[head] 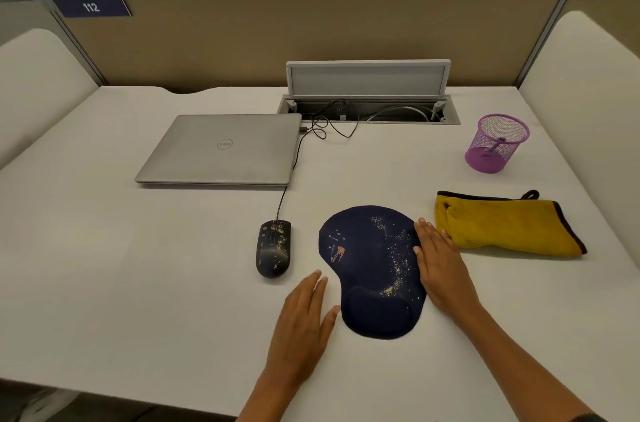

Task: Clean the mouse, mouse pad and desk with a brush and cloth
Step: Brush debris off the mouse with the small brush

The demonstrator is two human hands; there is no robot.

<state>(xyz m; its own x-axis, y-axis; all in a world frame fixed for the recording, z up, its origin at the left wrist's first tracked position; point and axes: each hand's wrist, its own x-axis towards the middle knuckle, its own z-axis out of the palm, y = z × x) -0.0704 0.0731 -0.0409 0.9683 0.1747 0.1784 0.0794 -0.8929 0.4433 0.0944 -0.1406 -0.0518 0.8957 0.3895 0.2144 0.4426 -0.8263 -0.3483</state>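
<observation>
Navy mouse pad [372, 269], speckled with crumbs
Left hand [300, 324] flat beside it, right hand [441, 266] flat on its edge, neither gripping.

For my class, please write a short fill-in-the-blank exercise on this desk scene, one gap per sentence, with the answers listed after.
1. The yellow cloth lies to the ____ of the mouse pad.
2. The brush stands inside a mesh cup coloured ____.
3. The laptop has its lid ____.
4. The right hand rests flat on the pad's edge, while the left hand lies flat on the ____, between pad and mouse.

Answers: right; purple; closed; desk
</observation>
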